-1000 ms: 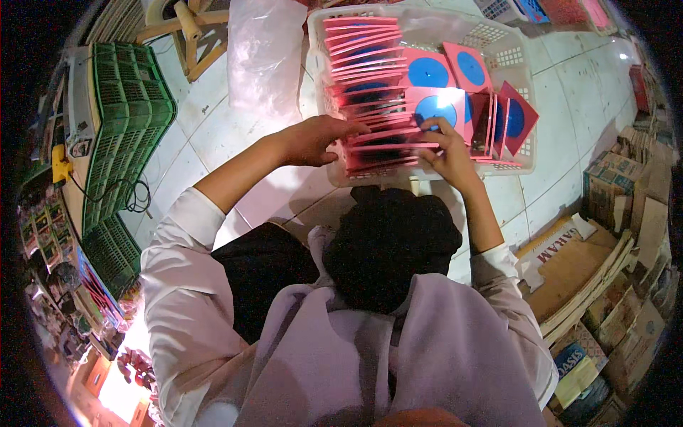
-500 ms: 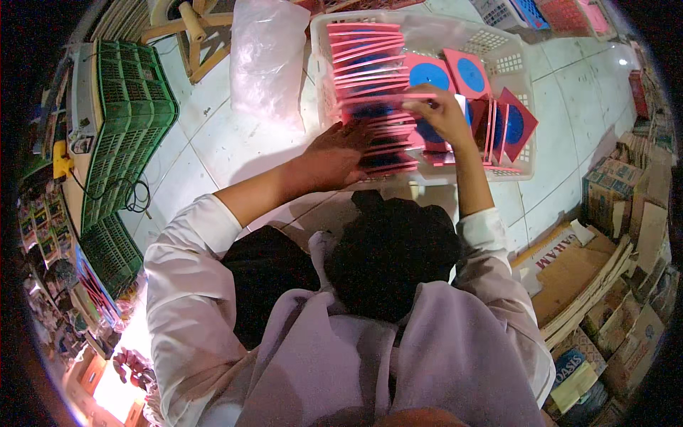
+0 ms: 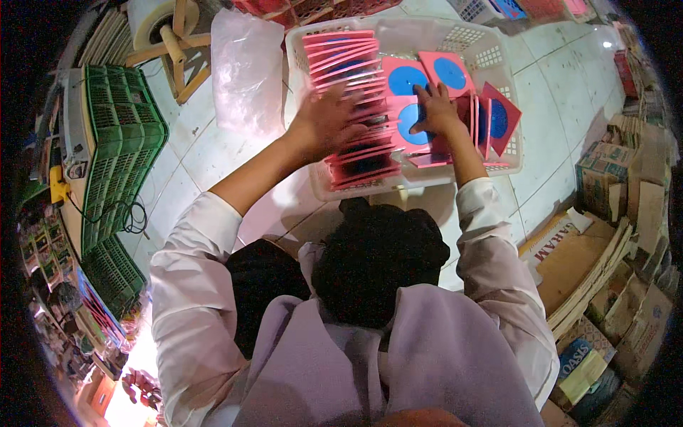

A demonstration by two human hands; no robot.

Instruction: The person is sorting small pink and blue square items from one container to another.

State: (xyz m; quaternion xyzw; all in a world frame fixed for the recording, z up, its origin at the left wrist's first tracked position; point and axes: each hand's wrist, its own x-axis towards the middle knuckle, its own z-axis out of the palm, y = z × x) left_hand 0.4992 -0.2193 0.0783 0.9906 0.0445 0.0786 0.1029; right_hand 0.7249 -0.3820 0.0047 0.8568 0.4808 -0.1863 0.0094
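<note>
Viewpoint: looking down over a person's own arms, white sleeves.
Basket: white plastic basket (image 3: 498, 71) on a pale tiled floor (image 3: 555, 121).
Contents: pink square cards (image 3: 345, 60) with blue discs (many standing in a row).
Left hand: left hand (image 3: 324, 121) spread on the row.
Right hand: right hand (image 3: 435, 110) flat on one blue-disc card (image 3: 413, 128).
Left side: green crates (image 3: 117, 142).

Pink square sleeves (image 3: 356, 107) with blue round centres fill a white perforated basket (image 3: 491, 57) (latticed walls); green slatted crates (image 3: 117, 156) stand on pale floor tiles (image 3: 548, 121).
</note>
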